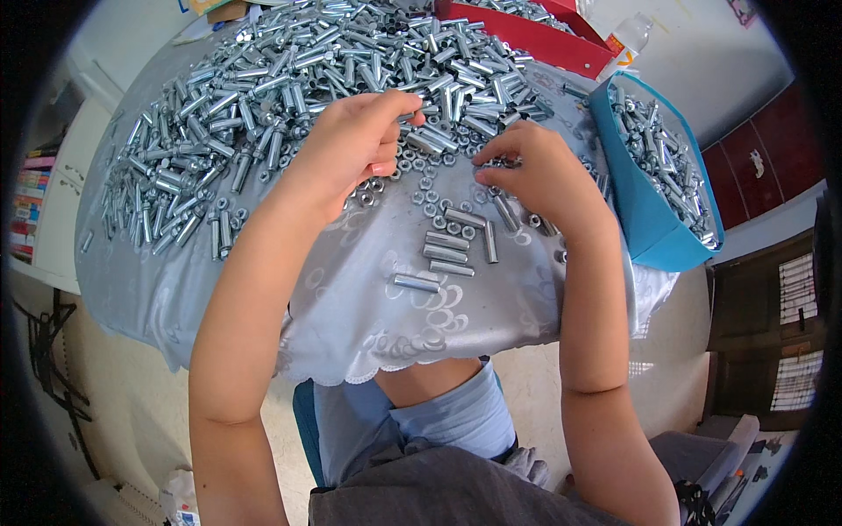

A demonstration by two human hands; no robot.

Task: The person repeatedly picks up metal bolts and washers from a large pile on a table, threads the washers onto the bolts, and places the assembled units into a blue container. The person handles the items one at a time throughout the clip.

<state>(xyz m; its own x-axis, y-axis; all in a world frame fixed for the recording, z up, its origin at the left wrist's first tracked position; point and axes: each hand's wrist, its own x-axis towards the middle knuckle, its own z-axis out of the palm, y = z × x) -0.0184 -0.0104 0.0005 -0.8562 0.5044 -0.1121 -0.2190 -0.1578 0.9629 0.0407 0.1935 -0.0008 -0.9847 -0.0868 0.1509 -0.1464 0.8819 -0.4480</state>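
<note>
My left hand (355, 145) is over the near edge of a big heap of shiny metal sleeves and bolts (342, 66). Its fingers are curled closed, and a bit of metal shows at the fingertips, too small to name. To the right, my right hand (548, 175) hovers low over the cloth, thumb and forefinger closed around small metal I cannot make out. Between the hands lie loose hex nuts (427, 184). Nearer to me are several plain metal sleeves (445, 253), with one sleeve (417, 283) apart at the front.
A silvery patterned tablecloth (351, 324) covers the round table. At the right edge stands a blue fabric bin (645, 206) full of bolts with sleeves. Behind are a red box (535, 44) holding more metal parts and a clear plastic bottle (630, 37).
</note>
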